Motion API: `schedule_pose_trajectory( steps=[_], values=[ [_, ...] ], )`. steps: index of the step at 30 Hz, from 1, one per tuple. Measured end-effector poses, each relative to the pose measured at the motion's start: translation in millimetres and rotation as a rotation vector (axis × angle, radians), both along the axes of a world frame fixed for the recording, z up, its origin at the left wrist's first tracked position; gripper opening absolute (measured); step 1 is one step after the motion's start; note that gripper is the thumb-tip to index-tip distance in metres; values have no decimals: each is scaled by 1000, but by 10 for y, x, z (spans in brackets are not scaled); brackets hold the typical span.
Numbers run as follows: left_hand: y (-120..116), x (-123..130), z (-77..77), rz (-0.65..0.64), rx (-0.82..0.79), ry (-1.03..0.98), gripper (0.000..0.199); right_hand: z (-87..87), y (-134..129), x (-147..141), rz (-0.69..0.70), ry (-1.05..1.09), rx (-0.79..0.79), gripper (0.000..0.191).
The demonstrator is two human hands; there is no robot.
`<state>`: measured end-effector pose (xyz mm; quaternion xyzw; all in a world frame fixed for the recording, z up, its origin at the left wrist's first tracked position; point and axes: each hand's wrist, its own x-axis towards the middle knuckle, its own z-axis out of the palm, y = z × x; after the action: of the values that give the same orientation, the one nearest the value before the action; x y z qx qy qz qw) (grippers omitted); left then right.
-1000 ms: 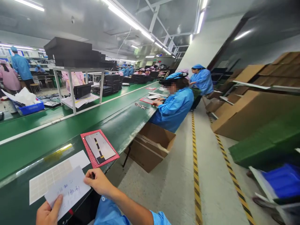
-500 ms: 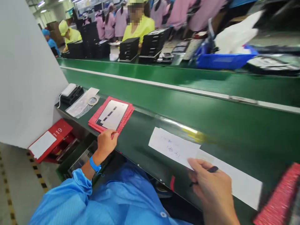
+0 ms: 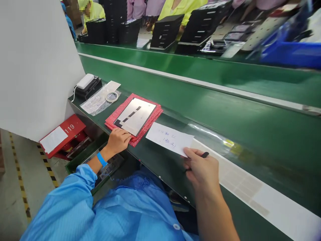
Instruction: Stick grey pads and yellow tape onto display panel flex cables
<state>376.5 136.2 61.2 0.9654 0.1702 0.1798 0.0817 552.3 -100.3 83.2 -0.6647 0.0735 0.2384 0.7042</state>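
**Pen in the right grip, left hand flat at the red pad!**

Here we are at the line: the right hand (image 3: 202, 172) has its grip curled closed around a black pen (image 3: 205, 154), the pen's end poking out past the knuckles, and the fingertips sit right at the corner of a white handwritten note (image 3: 169, 139). That note lies flat on the green worktop (image 3: 160, 167), just beside a stack of red pads (image 3: 152, 115) topped by a silver panel (image 3: 134, 115) with black strips. Over on the left, the left hand (image 3: 119, 140) is open, palm down and holding nothing, fingers touching the pad's edge, a blue wristband (image 3: 101, 159) at the wrist. Further along the worktop, a white label sheet (image 3: 240, 184) runs off to the right. Beyond the pads sit a tape roll (image 3: 111, 97) on a clear plastic bag (image 3: 95, 105) and a black unit (image 3: 87, 86) with a white top. Down below the edge, a red folder (image 3: 66, 132) marked 119! Across the line, co-workers (image 3: 182, 8) in yellow stand behind stacks of black trays (image 3: 165, 31).
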Motion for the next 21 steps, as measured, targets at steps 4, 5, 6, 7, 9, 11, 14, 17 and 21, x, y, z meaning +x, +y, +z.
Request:
schedule_pose_trajectory(
  steps=[4,5,6,7,9,11,14,17,21],
  values=[
    [44,60,121,25,-15,15,29,-23,35,-27,-5,4,5,49],
    [37,71,157,22,-16,19,28,-21,38,-28,-6,4,4,49],
    [26,78,189,8,-17,24,24,-18,39,-27,-8,3,4,49],
    [11,82,213,-17,-18,33,20,-15,39,-22,-11,1,4,48],
    [-20,86,231,-81,-23,59,17,-13,43,-4,-19,-4,2,47],
    [-34,92,214,-122,-37,85,17,-18,59,21,-24,-8,-2,45],
    [-7,126,181,-105,-85,96,25,-29,104,56,-17,-8,-8,40],
    [59,178,216,-59,-163,80,24,-25,144,77,-9,-14,-7,36],
    [151,220,355,26,-269,28,23,-7,176,90,0,-13,-17,32]
  ],
)
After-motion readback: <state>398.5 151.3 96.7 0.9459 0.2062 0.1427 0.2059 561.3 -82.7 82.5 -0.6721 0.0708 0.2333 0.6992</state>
